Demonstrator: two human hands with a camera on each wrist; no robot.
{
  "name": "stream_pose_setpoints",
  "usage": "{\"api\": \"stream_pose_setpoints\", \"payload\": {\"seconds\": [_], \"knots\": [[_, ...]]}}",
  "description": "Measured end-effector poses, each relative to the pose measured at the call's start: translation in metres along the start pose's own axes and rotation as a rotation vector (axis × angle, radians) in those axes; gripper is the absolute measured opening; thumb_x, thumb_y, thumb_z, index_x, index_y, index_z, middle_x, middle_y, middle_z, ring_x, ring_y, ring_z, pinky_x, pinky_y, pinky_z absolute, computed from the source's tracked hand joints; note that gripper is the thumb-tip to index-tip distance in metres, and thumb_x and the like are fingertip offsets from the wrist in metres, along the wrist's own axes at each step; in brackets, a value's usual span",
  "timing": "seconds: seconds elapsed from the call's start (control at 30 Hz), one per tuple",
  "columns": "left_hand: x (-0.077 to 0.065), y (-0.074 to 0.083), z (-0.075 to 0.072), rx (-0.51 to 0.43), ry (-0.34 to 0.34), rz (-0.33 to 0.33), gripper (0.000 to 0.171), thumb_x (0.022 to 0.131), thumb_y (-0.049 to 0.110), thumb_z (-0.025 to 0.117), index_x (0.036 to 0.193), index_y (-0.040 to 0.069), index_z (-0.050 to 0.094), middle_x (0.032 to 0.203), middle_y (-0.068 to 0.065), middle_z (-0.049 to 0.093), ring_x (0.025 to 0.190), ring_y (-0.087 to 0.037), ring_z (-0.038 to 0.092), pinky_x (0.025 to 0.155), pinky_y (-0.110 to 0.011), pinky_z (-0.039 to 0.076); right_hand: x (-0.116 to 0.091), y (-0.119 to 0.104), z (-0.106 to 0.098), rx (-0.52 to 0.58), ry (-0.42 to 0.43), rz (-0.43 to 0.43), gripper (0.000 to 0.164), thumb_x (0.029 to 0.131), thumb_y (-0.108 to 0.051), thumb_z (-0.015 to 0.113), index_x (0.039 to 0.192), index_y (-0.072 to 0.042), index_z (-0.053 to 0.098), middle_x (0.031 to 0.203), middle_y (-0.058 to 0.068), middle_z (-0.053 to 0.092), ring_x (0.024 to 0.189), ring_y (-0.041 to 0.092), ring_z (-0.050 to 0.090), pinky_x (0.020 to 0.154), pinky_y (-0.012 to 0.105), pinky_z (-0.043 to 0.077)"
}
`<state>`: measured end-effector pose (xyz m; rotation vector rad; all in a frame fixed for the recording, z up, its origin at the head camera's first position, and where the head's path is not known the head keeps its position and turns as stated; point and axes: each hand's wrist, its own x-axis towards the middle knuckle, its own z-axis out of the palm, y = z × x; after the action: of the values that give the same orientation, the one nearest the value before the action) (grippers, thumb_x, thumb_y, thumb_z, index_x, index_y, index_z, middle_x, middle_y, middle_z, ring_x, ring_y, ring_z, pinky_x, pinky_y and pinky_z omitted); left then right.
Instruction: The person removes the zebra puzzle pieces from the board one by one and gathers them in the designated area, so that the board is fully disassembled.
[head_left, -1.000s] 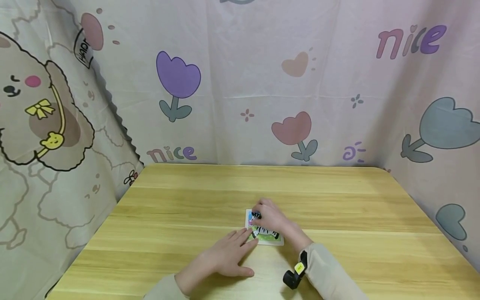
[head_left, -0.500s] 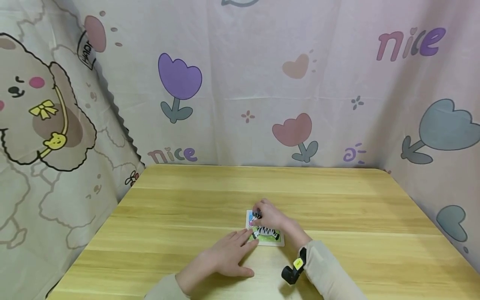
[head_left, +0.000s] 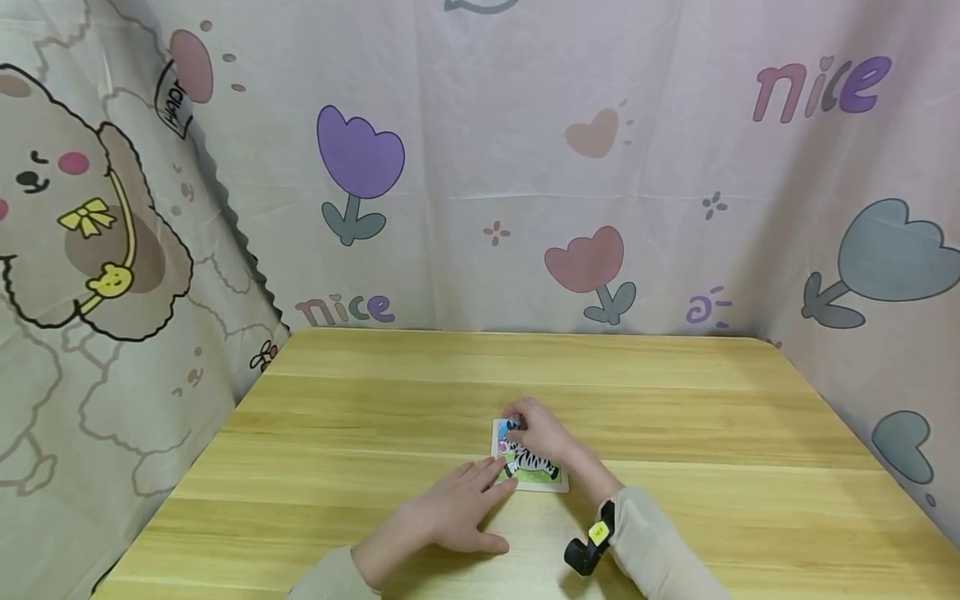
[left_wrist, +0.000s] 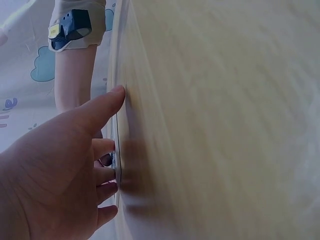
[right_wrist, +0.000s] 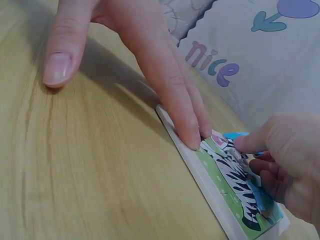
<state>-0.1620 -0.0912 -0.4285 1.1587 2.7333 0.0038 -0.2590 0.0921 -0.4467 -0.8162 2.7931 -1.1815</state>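
Observation:
A small zebra jigsaw puzzle (head_left: 534, 477) with a white border lies flat near the middle of the table. My left hand (head_left: 459, 512) holds its fingers out straight, with the fingertips on the puzzle's left side and the thumb spread away on the wood. Over the upper part, the curled fingers and thumb of my right hand (head_left: 546, 432) pinch a puzzle piece (head_left: 513, 426) at the zebra's head. In the right wrist view the right thumb (right_wrist: 246, 143) lies over the zebra's head on the puzzle (right_wrist: 235, 185), and the fingers hide much of the piece.
The wooden table (head_left: 360, 400) stretches around the puzzle on all sides. Behind it and along the sides hangs a printed cloth (head_left: 480, 150) with flowers and a bear. A black strapped camera (head_left: 588, 546) sits on the right wrist.
The right thumb and fingers have shifted slightly, and the piece now lies more in line with the picture, its stripes meeting the zebra's body. The left hand stays in place.

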Motion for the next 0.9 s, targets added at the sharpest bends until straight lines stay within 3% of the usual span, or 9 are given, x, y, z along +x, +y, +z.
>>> {"api": "stream_pose_setpoints", "payload": {"seconds": [0.27, 0.63, 0.9], "knots": [[0.001, 0.0, 0.001, 0.007, 0.005, 0.003, 0.08, 0.084, 0.065, 0.047, 0.146, 0.017, 0.03, 0.152, -0.013, 0.018, 0.138, -0.026, 0.019, 0.111, -0.04, 0.02, -0.001, 0.004, -0.001, 0.105, 0.025, 0.014, 0.014, 0.083, 0.0, 0.063, 0.096, -0.003, 0.063, 0.081, 0.001, 0.056, 0.075, 0.013, 0.051, 0.069, 0.028, 0.047], [0.0, 0.001, -0.001, 0.022, 0.001, 0.004, 0.082, 0.084, 0.067, 0.043, 0.147, 0.016, 0.029, 0.152, -0.013, 0.017, 0.138, -0.027, 0.019, 0.111, -0.04, 0.02, -0.009, 0.003, -0.015, 0.232, 0.071, 0.114, 0.018, 0.085, -0.006, 0.062, 0.104, -0.004, 0.063, 0.084, 0.001, 0.061, 0.076, 0.016, 0.054, 0.068, 0.029, 0.049], [-0.002, 0.001, 0.0, 0.0, 0.005, 0.005, 0.082, 0.084, 0.067, 0.043, 0.147, 0.015, 0.029, 0.153, -0.013, 0.015, 0.138, -0.029, 0.018, 0.111, -0.041, 0.02, -0.024, 0.028, -0.039, 0.22, 0.157, 0.144, 0.02, 0.082, -0.003, 0.065, 0.103, 0.0, 0.064, 0.083, 0.002, 0.062, 0.075, 0.015, 0.054, 0.066, 0.026, 0.047]]}}
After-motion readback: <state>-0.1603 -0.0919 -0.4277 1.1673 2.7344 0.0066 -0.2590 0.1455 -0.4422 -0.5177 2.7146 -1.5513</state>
